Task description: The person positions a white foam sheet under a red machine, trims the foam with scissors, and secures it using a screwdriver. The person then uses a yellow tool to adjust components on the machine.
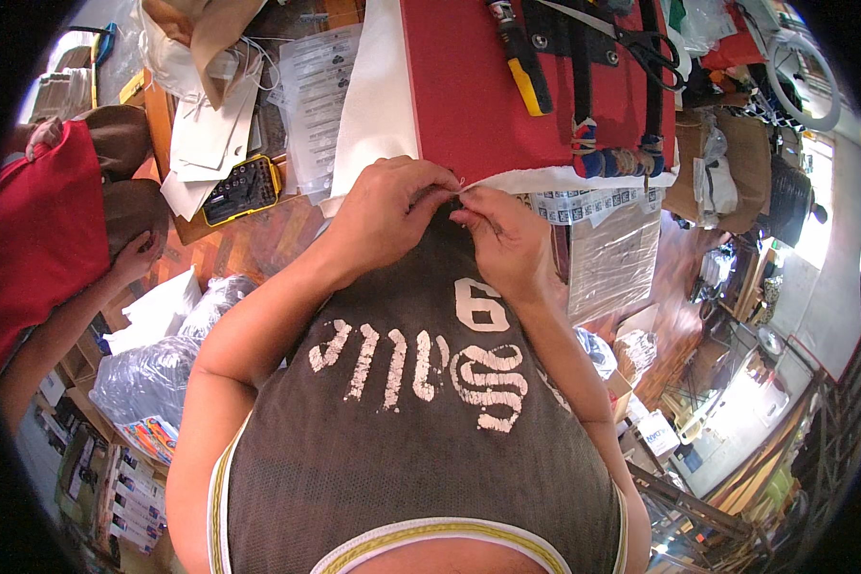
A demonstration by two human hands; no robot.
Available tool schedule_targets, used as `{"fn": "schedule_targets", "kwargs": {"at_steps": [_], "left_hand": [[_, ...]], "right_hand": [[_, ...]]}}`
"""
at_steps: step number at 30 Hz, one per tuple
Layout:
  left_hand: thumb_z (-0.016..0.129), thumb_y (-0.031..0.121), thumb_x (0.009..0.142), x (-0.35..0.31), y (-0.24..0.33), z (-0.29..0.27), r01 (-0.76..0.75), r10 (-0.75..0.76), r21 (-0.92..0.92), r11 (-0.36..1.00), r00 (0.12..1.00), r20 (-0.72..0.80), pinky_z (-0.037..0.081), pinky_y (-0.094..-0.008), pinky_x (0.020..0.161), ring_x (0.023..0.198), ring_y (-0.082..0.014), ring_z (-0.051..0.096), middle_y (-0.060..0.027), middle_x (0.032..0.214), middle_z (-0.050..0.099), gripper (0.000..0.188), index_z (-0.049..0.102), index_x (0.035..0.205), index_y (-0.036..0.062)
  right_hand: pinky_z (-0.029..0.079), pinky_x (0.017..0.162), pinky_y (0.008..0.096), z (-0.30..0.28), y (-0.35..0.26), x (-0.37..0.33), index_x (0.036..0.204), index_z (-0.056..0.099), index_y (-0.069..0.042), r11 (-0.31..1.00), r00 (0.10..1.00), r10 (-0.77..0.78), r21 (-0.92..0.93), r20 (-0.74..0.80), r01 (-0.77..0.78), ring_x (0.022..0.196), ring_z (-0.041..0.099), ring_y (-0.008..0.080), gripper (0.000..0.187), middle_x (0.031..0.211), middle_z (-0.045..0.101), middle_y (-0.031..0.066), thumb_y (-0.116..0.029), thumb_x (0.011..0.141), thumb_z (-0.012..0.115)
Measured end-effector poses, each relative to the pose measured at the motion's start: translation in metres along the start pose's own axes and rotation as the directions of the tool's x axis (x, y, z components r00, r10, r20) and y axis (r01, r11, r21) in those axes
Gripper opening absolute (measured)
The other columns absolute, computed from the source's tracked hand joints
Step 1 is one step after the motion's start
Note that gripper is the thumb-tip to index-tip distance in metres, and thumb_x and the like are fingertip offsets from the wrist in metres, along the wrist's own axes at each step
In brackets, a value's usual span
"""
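Both of my hands meet fingertip to fingertip at the near edge of a red sheet (497, 134) with white material beneath it. My left hand (392, 206) is closed in a pinch. Against it, my right hand (507, 239) pinches too, its other fingers curled in. A thin white thread (462, 181) shows between the fingertips, with a small loose end sticking up. How far the thread runs inside the fingers is hidden. Beyond my hands, a yellow-and-black utility knife (523, 72) lies on the red sheet.
Black-handled scissors (652, 53) and black straps with a cord-wrapped bundle (617, 153) lie on the red sheet. At left are a screwdriver bit set (244, 189), paper tags (210, 134) and a seated person in red (53, 230). Plastic-wrapped bundles (143, 383) stand on the floor.
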State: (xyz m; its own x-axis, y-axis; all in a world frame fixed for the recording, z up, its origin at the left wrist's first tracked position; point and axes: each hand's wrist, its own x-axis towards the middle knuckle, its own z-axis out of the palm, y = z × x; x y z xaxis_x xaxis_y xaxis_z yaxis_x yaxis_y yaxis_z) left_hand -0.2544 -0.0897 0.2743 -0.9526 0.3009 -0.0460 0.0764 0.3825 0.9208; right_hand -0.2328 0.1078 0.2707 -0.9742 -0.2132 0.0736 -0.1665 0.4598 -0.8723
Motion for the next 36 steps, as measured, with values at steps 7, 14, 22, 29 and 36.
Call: {"fn": "schedule_targets", "kwargs": {"at_steps": [7,14,22,29,36], "left_hand": [[0.070,0.003,0.088,0.002,-0.001,-0.005,0.020,-0.015,-0.084,0.996,0.998,0.063,0.055,-0.0377,0.084,0.093,-0.0310,0.071,-0.0153,0.097,0.073,0.014,0.073,0.101,0.0038],[0.062,0.001,0.092,0.000,0.000,0.002,0.036,-0.036,-0.015,0.999,0.999,-0.018,0.054,-0.0392,0.085,0.095,-0.0340,0.070,-0.0185,0.100,0.071,0.017,0.070,0.107,-0.0006],[0.056,0.002,0.094,0.007,0.002,-0.001,-0.002,-0.001,0.051,0.999,0.998,0.059,0.052,-0.0425,0.084,0.095,-0.0408,0.066,-0.0220,0.099,0.068,0.020,0.069,0.108,-0.0034],[0.057,0.002,0.094,0.007,-0.001,-0.001,-0.022,0.021,0.018,1.000,0.997,0.079,0.052,-0.0424,0.085,0.095,-0.0397,0.067,-0.0219,0.100,0.069,0.019,0.069,0.107,-0.0043],[0.058,0.000,0.093,0.007,-0.001,-0.001,-0.019,0.020,-0.010,1.000,0.997,0.070,0.052,-0.0425,0.084,0.094,-0.0397,0.067,-0.0211,0.098,0.069,0.017,0.069,0.105,-0.0033]], "right_hand": [[0.057,0.072,0.0333,0.001,-0.013,0.003,0.096,0.072,-0.001,0.997,0.998,0.058,-0.048,-0.038,-0.059,0.082,0.074,0.0276,0.019,0.092,0.074,0.0136,0.005,0.079,0.075],[0.057,0.072,0.0334,-0.006,0.005,-0.005,0.093,0.072,-0.001,0.999,0.999,-0.020,-0.048,-0.039,0.018,0.082,0.074,0.0273,0.016,0.091,0.074,0.0143,0.005,0.078,0.075],[0.058,0.072,0.0310,0.001,0.004,-0.004,0.094,0.073,0.000,0.995,0.995,0.100,-0.009,-0.017,-0.100,0.081,0.075,0.0244,0.011,0.089,0.075,0.0137,0.002,0.082,0.072],[0.059,0.073,0.0301,0.003,0.002,0.000,0.093,0.073,0.001,0.987,0.988,0.152,0.049,-0.004,-0.152,0.082,0.076,0.0228,0.013,0.088,0.076,0.0132,0.006,0.083,0.068],[0.059,0.074,0.0308,0.006,0.007,-0.003,0.093,0.073,0.002,0.994,0.995,0.089,0.066,-0.036,-0.086,0.082,0.076,0.0230,0.013,0.090,0.076,0.0143,0.007,0.082,0.067]]}}
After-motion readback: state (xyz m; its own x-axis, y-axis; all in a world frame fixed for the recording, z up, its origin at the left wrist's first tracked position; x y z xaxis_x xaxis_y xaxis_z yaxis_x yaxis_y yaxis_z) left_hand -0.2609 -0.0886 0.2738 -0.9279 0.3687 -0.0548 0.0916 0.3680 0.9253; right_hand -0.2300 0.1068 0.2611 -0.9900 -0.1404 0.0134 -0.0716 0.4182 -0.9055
